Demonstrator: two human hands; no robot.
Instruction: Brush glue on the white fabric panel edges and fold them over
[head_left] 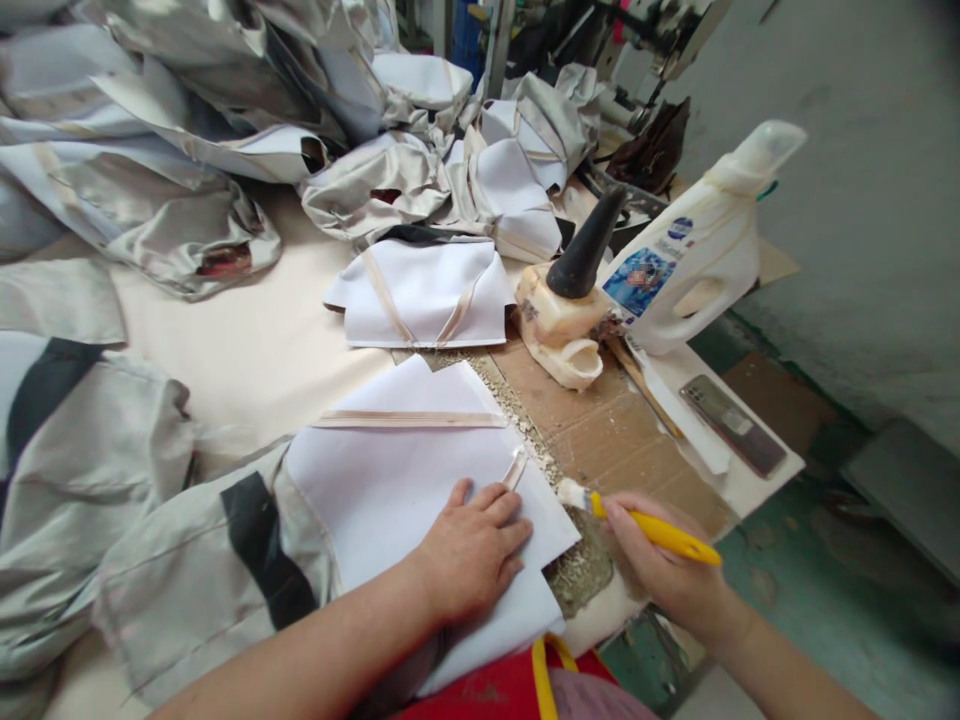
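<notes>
My left hand lies with fingers apart on a white panel that is joined to grey fabric with a black strip. A beige tape strip crosses the panel's far part, and a shorter strip shows by my fingertips. In my right hand is a paintbrush with a yellow handle. Its pale bristles hover at or just beside the panel's right edge; whether they touch it I cannot tell. Beneath that edge runs a crusted, glue-spattered strip of the work surface.
Another taped white panel lies beyond. Grey and white sewn pieces pile up at the back left. On the right stand a glue-caked container with a black cone, a white jug, and a phone near the table edge.
</notes>
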